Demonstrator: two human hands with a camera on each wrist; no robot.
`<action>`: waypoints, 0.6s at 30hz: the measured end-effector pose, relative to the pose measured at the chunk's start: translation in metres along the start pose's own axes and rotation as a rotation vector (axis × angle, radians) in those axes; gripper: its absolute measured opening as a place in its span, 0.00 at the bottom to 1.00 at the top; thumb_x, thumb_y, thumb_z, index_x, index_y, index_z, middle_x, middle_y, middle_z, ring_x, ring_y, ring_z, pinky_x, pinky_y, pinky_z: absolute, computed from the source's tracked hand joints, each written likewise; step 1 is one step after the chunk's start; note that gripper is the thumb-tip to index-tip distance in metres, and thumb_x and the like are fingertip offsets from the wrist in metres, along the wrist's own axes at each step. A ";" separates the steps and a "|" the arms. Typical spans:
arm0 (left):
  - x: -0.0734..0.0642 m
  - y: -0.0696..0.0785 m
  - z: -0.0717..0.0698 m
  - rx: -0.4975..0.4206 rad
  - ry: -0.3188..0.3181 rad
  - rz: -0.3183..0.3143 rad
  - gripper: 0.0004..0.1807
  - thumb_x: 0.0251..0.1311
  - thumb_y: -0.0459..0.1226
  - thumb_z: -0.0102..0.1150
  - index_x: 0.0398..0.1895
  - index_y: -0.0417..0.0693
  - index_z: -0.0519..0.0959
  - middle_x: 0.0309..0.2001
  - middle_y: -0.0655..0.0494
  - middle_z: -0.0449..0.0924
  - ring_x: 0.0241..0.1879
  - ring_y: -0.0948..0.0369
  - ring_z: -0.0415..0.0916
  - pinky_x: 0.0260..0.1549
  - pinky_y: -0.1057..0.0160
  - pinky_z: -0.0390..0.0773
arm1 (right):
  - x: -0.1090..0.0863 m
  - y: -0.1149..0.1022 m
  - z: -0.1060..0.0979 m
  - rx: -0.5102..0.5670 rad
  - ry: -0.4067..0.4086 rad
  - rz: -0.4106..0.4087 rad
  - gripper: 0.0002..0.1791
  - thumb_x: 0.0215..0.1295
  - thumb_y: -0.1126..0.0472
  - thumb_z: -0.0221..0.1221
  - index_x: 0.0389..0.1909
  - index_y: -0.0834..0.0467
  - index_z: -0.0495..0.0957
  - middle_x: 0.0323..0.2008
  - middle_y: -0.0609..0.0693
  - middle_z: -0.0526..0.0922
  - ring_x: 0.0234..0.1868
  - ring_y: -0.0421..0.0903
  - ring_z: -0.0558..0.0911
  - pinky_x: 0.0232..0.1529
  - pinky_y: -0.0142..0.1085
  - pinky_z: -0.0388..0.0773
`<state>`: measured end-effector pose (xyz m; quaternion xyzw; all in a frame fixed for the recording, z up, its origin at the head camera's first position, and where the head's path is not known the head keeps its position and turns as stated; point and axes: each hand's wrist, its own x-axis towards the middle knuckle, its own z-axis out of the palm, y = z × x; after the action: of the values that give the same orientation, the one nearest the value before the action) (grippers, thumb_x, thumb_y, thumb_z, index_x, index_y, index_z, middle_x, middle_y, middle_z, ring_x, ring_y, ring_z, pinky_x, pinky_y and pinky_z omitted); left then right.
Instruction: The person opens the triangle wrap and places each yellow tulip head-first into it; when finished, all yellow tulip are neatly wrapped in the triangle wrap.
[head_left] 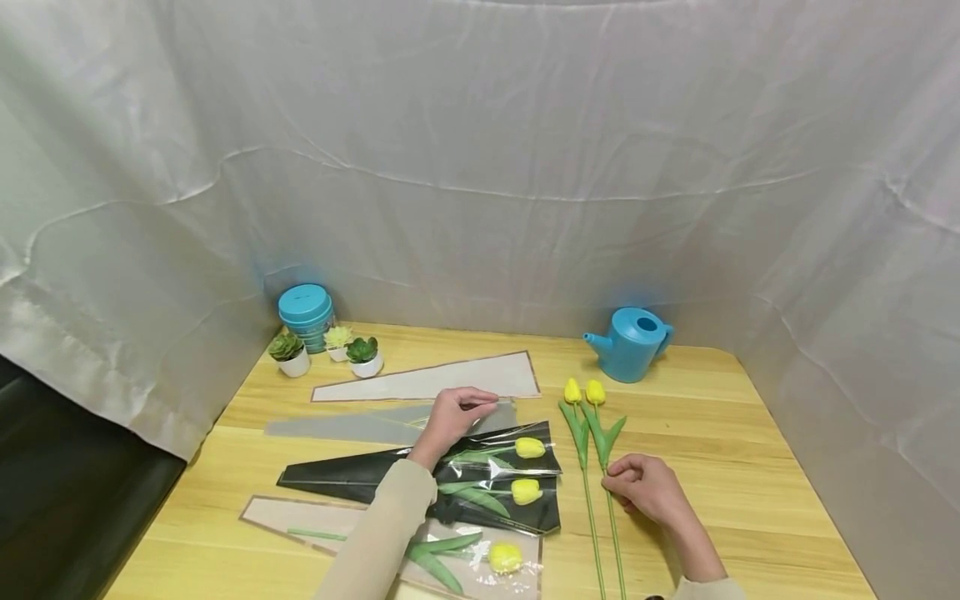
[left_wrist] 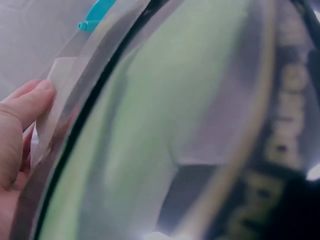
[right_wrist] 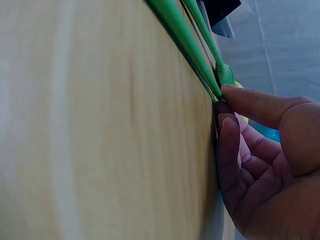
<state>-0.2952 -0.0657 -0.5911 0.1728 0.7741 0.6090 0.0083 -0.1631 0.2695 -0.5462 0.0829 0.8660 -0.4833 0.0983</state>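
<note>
My left hand is over a grey wrapping sleeve, pinching its right edge between thumb and fingers. In the left wrist view the thumb lies against a pale film, and a blurred clear sleeve fills the foreground. Two yellow artificial tulips lie side by side at the right. With thumb and fingertips my right hand pinches the stem of the right tulip, just below its leaves; the left tulip lies beside it. The right wrist view shows the fingers at the green stem, close to the tabletop.
Black sleeves with two tulips lie below the left hand. Nearer is a pink-edged sleeve with one tulip; a white one lies farther back. A blue watering can, potted succulents and a blue-lidded jar stand behind.
</note>
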 end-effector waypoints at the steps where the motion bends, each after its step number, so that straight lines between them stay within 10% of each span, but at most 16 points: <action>1: 0.001 -0.001 0.000 -0.015 0.007 0.004 0.10 0.62 0.45 0.73 0.45 0.57 0.91 0.43 0.57 0.92 0.46 0.60 0.87 0.47 0.62 0.85 | 0.000 0.000 0.000 0.000 0.000 0.000 0.09 0.63 0.66 0.69 0.39 0.66 0.83 0.24 0.52 0.85 0.24 0.47 0.82 0.26 0.37 0.82; 18: 0.011 0.008 -0.006 0.079 0.111 0.024 0.09 0.67 0.44 0.69 0.46 0.56 0.91 0.42 0.57 0.92 0.44 0.61 0.87 0.47 0.59 0.85 | 0.001 0.001 0.000 0.010 -0.005 0.009 0.10 0.63 0.65 0.70 0.41 0.67 0.83 0.26 0.51 0.86 0.25 0.47 0.82 0.27 0.38 0.83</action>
<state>-0.3047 -0.0665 -0.5800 0.1482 0.7948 0.5865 -0.0488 -0.1637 0.2702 -0.5477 0.0860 0.8628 -0.4876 0.1021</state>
